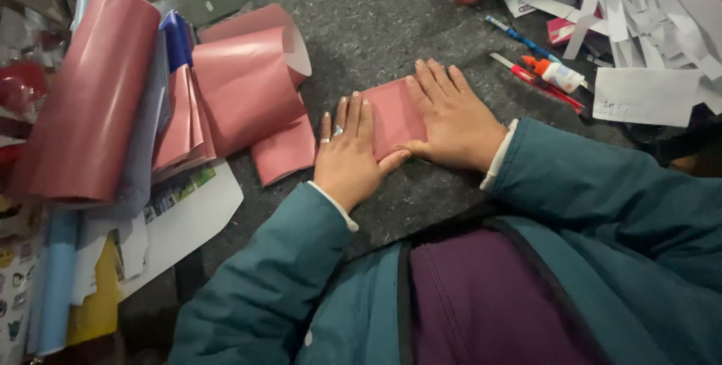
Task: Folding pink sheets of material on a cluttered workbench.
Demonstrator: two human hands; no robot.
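- Left hand (347,156): flat, fingers extended, pressing the folded pink paper (393,117).
- Right hand (455,118): flat, pressing the same paper.
- Paper lies on grey felt bench (376,27); glue bottle (558,74) well apart.

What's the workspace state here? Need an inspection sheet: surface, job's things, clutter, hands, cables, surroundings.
Surface: dark grey felt mat, bare around the hands.
Job's things: folded pink paper, flat on the mat under both hands.
Clutter: curled pink sheets and pink roll at left; glue bottle, red pen and white paper strips at upper right.
Hands: left hand, rings on it, and right hand press flat on the paper, fingers extended.
Cables: nothing seen.
Surroundings: teal jacket sleeves; printed sheets at lower left.
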